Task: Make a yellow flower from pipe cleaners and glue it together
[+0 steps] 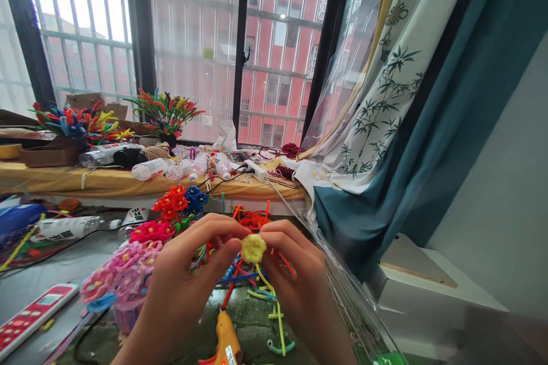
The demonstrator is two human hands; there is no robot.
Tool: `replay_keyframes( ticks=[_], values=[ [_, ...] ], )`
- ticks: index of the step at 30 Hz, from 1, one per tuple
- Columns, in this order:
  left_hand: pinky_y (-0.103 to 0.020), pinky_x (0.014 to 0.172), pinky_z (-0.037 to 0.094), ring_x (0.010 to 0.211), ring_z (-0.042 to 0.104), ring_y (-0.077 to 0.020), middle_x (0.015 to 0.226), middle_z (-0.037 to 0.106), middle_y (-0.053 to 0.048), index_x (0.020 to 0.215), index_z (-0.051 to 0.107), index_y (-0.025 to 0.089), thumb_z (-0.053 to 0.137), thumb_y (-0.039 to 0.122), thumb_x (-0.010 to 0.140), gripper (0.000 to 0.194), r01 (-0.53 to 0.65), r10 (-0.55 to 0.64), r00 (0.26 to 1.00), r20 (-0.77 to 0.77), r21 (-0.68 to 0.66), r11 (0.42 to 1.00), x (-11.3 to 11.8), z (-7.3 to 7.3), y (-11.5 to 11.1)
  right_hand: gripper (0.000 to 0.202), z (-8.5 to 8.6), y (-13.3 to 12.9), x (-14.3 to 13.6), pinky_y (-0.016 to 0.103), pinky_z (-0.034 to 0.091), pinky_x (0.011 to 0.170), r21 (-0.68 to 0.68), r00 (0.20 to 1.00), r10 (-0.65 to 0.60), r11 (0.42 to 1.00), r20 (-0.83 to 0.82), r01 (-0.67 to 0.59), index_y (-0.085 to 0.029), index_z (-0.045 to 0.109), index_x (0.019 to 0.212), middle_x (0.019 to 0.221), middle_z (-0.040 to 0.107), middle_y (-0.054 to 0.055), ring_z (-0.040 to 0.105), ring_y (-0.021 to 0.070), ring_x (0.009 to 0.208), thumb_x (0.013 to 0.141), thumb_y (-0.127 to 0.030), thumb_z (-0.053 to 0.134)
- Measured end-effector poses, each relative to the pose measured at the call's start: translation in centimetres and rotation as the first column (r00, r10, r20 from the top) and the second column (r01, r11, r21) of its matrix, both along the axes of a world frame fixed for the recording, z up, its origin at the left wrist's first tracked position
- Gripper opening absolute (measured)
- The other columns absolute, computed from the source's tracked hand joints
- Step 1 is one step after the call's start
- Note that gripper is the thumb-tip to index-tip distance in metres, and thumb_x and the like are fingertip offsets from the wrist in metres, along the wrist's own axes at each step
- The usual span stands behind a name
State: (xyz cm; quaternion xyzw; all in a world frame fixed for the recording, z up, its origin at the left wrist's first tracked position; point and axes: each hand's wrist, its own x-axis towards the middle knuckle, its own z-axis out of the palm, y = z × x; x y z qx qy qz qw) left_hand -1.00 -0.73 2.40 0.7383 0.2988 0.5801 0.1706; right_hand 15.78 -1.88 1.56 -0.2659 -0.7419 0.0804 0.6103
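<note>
Between the fingertips of both hands is a small round yellow pipe-cleaner flower (pixel 254 249), its fuzzy face turned toward me. My left hand (pixel 186 276) pinches it from the left with thumb and forefinger. From the other side, the curled fingers of my right hand (pixel 299 274) close on its edge. A yellow pipe cleaner (pixel 280 325) runs down just below it; whether the two are joined I cannot tell. Under my hands lies an orange glue gun (pixel 226 333), nozzle pointing away. Loose red pipe cleaners (pixel 254 218) are scattered behind my fingers.
Left of my hands stand pink pipe-cleaner flowers (pixel 128 271), with red flowers (pixel 170 203) and blue flowers (pixel 196 199) behind. A red-and-white remote (pixel 36 319) lies at lower left. Plastic bottles (pixel 152 169) and a power strip (pixel 256 170) line the windowsill. Curtains (pixel 363 228) hang at right.
</note>
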Motion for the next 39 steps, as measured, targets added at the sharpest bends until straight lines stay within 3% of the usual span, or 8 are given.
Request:
replay_keyframes(
  ticks=[7,10,19,27,33,39],
  values=[
    [-0.022,0.062,0.041,0.066,0.055,-0.0107,0.074,0.064,0.008,0.081,0.067,0.028,0.068,0.025,0.086,0.006,-0.021,0.021,0.999,0.023,-0.030,0.999,0.7,0.4,-0.5,0.016,-0.2,0.9,0.0,0.028,0.049,0.067,0.201,0.989,-0.112,0.975,0.101,0.090,-0.017,0.069,0.090,0.085,0.071,0.006,0.063,0.0180,0.075,0.097,-0.012,0.056],
    [-0.024,0.061,0.040,0.065,0.053,-0.0121,0.070,0.062,0.006,0.077,0.066,0.026,0.066,0.026,0.085,0.009,-0.025,0.029,0.999,0.042,-0.107,0.994,0.9,0.7,-0.9,0.018,-0.3,1.2,0.0,0.028,0.048,0.066,0.274,0.984,-0.149,0.954,0.092,0.119,-0.017,0.068,0.087,0.081,0.072,0.006,0.061,0.0175,0.071,0.100,-0.016,0.055],
    [-0.024,0.057,0.039,0.066,0.052,-0.0143,0.069,0.060,0.003,0.072,0.063,0.023,0.066,0.029,0.082,0.012,0.002,0.018,0.996,0.083,-0.235,0.972,1.5,1.2,-1.7,0.018,-0.8,0.7,0.2,0.031,0.050,0.061,0.337,0.970,-0.231,0.921,0.075,0.194,-0.022,0.073,0.095,0.081,0.077,0.003,0.060,0.0183,0.066,0.097,-0.012,0.058],
    [-0.025,0.065,0.040,0.069,0.051,-0.0132,0.072,0.060,0.005,0.074,0.063,0.025,0.063,0.029,0.086,0.012,-0.038,0.046,0.998,0.035,-0.202,0.979,1.3,1.1,-1.7,0.020,-1.4,0.4,0.4,0.033,0.052,0.066,0.389,0.948,-0.304,0.888,0.094,0.246,-0.021,0.072,0.107,0.088,0.079,0.005,0.063,0.0198,0.069,0.097,-0.010,0.058],
    [-0.025,0.066,0.041,0.069,0.056,-0.0126,0.077,0.064,0.005,0.078,0.068,0.026,0.065,0.025,0.083,0.006,-0.024,0.035,0.997,0.072,-0.148,0.989,1.6,1.2,-1.7,0.023,-1.1,0.5,0.5,0.032,0.053,0.063,0.387,0.955,-0.278,0.895,0.101,0.219,-0.022,0.072,0.108,0.086,0.079,0.004,0.063,0.0192,0.068,0.099,-0.011,0.055],
    [-0.026,0.066,0.041,0.069,0.053,-0.0142,0.073,0.061,0.004,0.073,0.062,0.024,0.061,0.025,0.084,0.011,-0.038,0.047,0.998,0.050,-0.163,0.986,1.7,1.3,-2.0,0.027,-0.9,0.2,0.5,0.031,0.054,0.062,0.392,0.956,-0.271,0.896,0.111,0.208,-0.024,0.071,0.113,0.087,0.079,0.004,0.064,0.0189,0.068,0.099,-0.010,0.054]
  ],
)
